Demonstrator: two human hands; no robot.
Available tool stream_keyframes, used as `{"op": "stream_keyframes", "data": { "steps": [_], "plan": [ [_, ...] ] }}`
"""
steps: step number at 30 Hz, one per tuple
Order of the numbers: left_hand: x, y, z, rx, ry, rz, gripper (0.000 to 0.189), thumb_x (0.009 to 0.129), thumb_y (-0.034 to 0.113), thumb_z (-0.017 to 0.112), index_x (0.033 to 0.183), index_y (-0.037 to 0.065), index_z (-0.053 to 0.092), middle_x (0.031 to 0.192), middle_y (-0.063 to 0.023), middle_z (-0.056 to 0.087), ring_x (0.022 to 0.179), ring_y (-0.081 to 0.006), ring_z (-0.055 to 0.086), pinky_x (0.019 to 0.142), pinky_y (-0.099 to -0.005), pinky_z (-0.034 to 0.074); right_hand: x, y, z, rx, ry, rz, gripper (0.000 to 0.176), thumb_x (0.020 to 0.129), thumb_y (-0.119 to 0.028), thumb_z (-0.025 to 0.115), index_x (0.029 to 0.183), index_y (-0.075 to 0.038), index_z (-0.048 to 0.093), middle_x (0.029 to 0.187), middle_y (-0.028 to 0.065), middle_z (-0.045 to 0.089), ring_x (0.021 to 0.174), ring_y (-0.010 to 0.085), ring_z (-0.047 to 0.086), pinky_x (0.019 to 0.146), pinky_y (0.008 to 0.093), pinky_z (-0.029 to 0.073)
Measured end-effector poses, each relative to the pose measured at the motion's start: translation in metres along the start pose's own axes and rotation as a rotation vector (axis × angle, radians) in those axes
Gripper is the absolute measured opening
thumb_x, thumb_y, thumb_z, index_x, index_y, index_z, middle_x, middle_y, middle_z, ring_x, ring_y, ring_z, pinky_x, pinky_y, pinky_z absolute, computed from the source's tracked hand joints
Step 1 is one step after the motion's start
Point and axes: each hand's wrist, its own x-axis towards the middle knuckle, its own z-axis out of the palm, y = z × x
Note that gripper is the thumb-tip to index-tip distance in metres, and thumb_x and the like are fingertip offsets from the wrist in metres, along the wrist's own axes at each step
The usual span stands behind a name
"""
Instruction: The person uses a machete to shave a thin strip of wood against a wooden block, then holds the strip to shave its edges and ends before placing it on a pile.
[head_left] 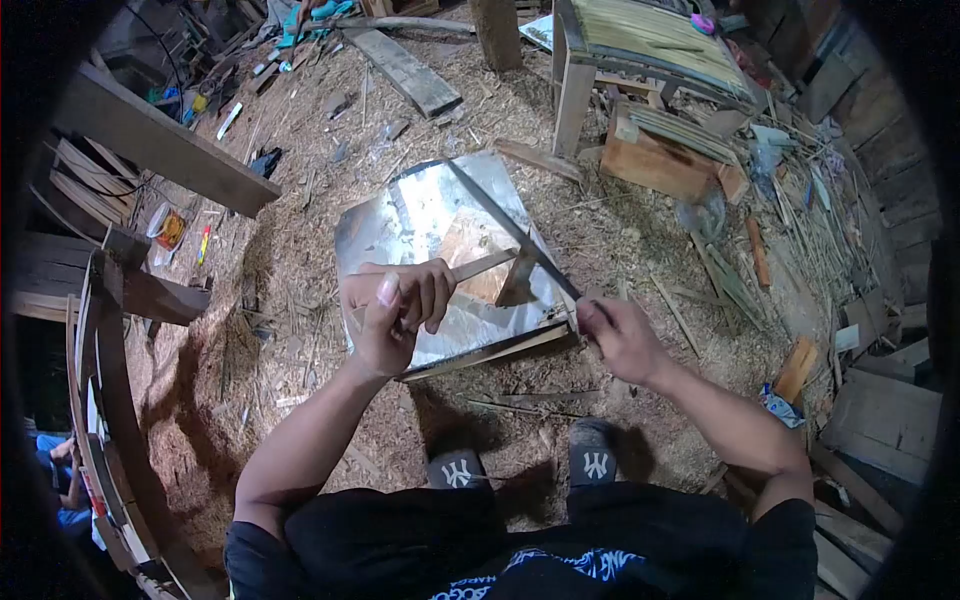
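Note:
My left hand (402, 305) is closed around a short strip of wood (487, 264), which sticks out to the right toward the blade. In my right hand (622, 338) is the near end of a long, narrow, dark blade (505, 222), slanting up and left across the view. The blade overlaps the tip of the strip here. Beneath both lies a wooden block (478, 236) on a board faced with shiny sheet metal (408, 215). My two feet in dark slippers (594, 455) stand just in front of the board.
Wood shavings (310, 200) cover the floor. A slatted wooden table (640, 35) stands at the far right, near a wooden box (650, 160). Upright beams (160, 140) and a curved wooden frame (100, 400) border the left. Another person's blue clothing (60, 470) shows at lower left.

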Motion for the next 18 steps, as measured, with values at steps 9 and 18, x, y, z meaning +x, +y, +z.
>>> {"op": "stream_keyframes", "data": {
  "steps": [9,18],
  "plan": [
    [-0.003,-0.01,-0.008,-0.031,0.072,0.07,0.065,0.107,0.036,0.036,0.049,0.007,0.029,0.047,-0.0051,0.038,0.045,-0.019,0.041,0.062,-0.0383,0.041,0.001,-0.012,0.013,-0.054,0.009,0.001,0.054,0.103,-0.045,0.051,0.082,0.003,0.062,0.064,0.0159,0.056,0.06,0.0249,0.054,0.06,0.0412,0.042],
    [-0.007,-0.008,-0.004,0.027,0.005,0.067,0.055,0.104,0.045,0.038,0.064,0.007,0.037,0.06,-0.0063,0.041,0.057,-0.0209,0.044,0.065,-0.0373,0.041,0.004,-0.014,0.004,-0.065,0.051,0.017,0.055,0.104,-0.048,0.049,0.088,0.003,0.064,0.062,0.0142,0.056,0.06,0.0226,0.055,0.059,0.0392,0.043]
  ]
}}
